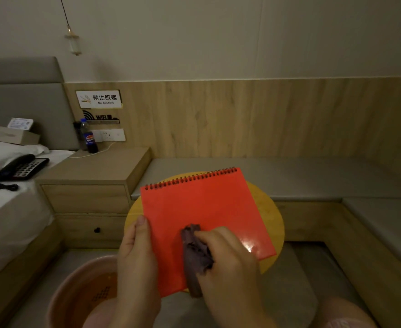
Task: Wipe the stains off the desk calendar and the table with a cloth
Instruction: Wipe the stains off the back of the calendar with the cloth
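We have the desk calendar (201, 223), a red spiral-bound pad with its wire binding along the far edge, lying flat on the small round yellow table (276, 223), its near left corner hanging off the rim. Our left hand (135, 256) pinches the calendar's left edge, thumb on top and fingers hidden beneath, so it is closed on the calendar. Our right hand (230, 261) is curled tight around a bunched dark purple cloth (194, 254), pressing it onto the near part of the cover. We judge the calendar light and fairly stiff, and its glossy cover, catching a glare near the right corner, looks slick, so it would likely skate under the wiping unless pinned at an edge as the left hand does. The cloth is soft and crumples easily; gripping it in a wad gives us firm pressure. We cannot make out any stains. A pink basin (76, 287) sits low at the near left.
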A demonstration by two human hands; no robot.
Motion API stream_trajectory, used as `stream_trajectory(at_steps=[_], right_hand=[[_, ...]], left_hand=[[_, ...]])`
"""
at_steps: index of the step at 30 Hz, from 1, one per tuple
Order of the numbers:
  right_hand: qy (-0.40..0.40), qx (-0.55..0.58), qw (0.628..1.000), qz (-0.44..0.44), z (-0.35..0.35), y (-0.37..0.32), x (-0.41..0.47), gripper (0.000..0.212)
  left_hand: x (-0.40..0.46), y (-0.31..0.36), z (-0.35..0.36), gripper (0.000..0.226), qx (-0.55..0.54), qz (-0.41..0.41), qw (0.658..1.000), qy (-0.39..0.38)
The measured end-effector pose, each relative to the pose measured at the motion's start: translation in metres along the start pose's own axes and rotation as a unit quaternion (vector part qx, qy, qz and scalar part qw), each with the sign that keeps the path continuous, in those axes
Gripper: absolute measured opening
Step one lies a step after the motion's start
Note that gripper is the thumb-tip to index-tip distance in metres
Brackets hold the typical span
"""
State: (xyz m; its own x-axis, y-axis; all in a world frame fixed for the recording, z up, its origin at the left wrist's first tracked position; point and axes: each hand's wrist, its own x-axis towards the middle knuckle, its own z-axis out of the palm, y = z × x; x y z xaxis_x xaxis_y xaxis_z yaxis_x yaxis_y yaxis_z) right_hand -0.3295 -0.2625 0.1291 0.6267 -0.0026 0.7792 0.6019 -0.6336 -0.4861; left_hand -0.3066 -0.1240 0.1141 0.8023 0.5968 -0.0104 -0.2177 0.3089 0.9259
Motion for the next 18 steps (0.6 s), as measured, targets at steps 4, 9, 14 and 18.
stream_trajectory(at_steps=[4, 9, 14, 18], right_hand=[[0.005, 0.012, 0.999, -0.033, 0.012, -0.021, -0.009, 0.01], [-0.016, 0.005, 0.998, -0.053, 0.016, -0.025, -0.015, 0.008], [0.01, -0.002, 0.999, -0.045, 0.013, -0.016, -0.012, 0.013], [0.01, -0.007, 1.0, -0.014, -0.001, 0.005, -0.009, 0.013]], left_hand=[[-0.003, 0.002, 0.001, 0.031, -0.05, -0.01, 0.998, -0.03], [-0.002, -0.001, -0.006, 0.03, -0.065, -0.003, 0.996, -0.064], [0.003, -0.005, -0.007, 0.031, -0.04, -0.005, 0.998, -0.044], [0.009, -0.004, -0.01, 0.032, -0.002, -0.008, 1.0, -0.002]])
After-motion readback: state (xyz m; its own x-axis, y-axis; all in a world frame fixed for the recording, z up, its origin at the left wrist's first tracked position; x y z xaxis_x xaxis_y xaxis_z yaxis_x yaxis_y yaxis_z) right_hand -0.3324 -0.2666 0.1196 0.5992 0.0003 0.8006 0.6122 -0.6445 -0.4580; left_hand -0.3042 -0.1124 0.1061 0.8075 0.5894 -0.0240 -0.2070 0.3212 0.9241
